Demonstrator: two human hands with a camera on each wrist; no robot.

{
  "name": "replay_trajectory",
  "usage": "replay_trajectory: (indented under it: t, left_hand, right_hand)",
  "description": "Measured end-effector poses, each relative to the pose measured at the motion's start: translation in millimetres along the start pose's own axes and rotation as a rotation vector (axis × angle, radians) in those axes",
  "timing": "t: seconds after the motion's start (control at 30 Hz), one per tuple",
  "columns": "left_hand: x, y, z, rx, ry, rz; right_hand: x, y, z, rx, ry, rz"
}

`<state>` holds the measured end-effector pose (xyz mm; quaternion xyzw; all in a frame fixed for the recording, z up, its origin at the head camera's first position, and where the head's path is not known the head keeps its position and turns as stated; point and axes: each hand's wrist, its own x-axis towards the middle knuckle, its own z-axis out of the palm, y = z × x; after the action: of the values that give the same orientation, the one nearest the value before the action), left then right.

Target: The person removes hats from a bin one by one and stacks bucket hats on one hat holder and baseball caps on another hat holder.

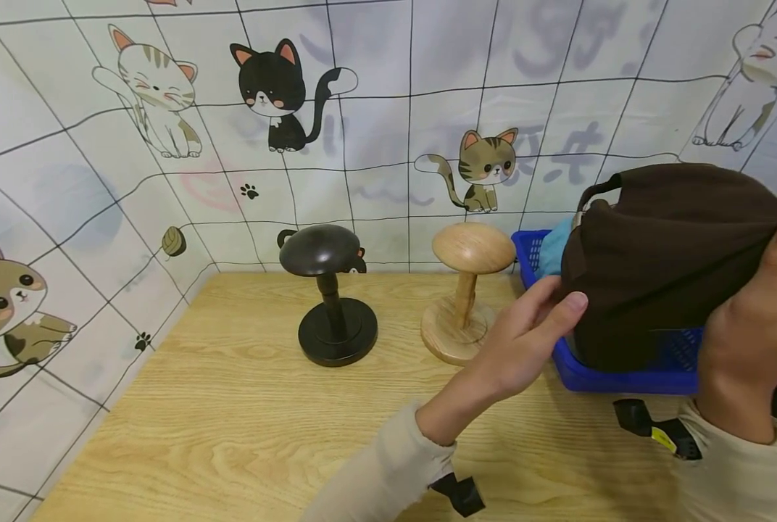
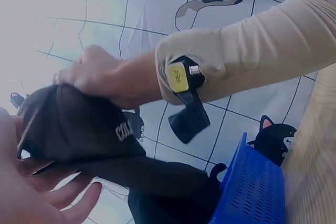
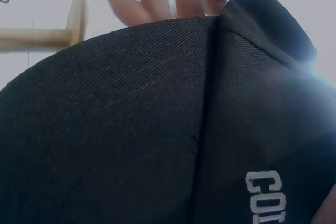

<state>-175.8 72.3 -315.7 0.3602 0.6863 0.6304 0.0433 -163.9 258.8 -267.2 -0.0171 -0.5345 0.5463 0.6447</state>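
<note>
the right wrist mount (image 1: 664, 437) sits just beside the basket's front edge, so a careless sweep of that forearm could snag the rim and jerk the load. the right hand (image 1: 750, 319) stands above its wrist, forearm nearly upright in the head view, its fingers curled on the cap (image 1: 662, 268) and pinching the cloth at the far right of it; some fingertips run out of frame. with the firm hold on one side only, the fabric looks apt to stretch or fold there. the left hand (image 1: 519, 341) reaches in slantwise from below, thumb parted from the fingers, which lie fairly straight and spread at the cap's left edge. that light contact could let the cap twist or swing down if the right slips.

the cap, with pale lettering (image 3: 266, 198), is held up at the basket (image 1: 623, 382). a dark bundle (image 1: 613, 351) lies beneath it; whether they touch i cannot tell. if they do, the strap could catch and drag it along. a light blue cloth (image 1: 554, 250) is in the basket's left side.

farther left, the wooden stand (image 1: 465, 297) is near the left hand; a wide elbow swing might knock it. the black stand (image 1: 332, 301) is well apart.
</note>
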Motion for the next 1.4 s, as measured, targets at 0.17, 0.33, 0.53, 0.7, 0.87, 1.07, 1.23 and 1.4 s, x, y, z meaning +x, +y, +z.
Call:
replay_trajectory:
  t: [0.17,0.33,0.53,0.7,0.87,1.07,1.23,1.4]
  left_hand:
    - [-1.7,0.7,0.0,-0.083,0.029,0.096]
    - [1.0,-2.4,-1.9,-0.156,0.101,0.173]
    - [5.1,-5.8,-5.2,-0.246,0.268,0.197]
    - [7.4,-6.9,-8.3,-0.4,0.507,0.179]
    - [10.1,-8.4,-18.5,-0.443,0.631,0.216]
    - [11.2,-9.1,-34.4,-0.415,0.623,0.272]
    - [9.7,-7.8,-45.9,-0.42,0.57,0.242]
    - [10.1,-7.6,-55.5,-0.472,0.504,0.236]
  right_hand:
    - [-8.5,-0.7,10.6,0.168,-0.03,-0.057]
    - [-18.9,-6.2,20.8,0.148,-0.031,-0.118]
    - [-31.2,-10.9,30.5,0.158,-0.032,-0.163]
    - [-47.3,-12.7,40.8,0.193,-0.062,-0.204]
    - [-60.1,-12.7,49.0,0.139,-0.054,-0.274]
    - [-62.2,-12.5,49.0,0.161,-0.087,-0.342]
    - [-54.4,-15.0,41.6,0.296,-0.236,-0.175]
    - [-30.8,10.2,22.9,0.06,-0.507,0.16]
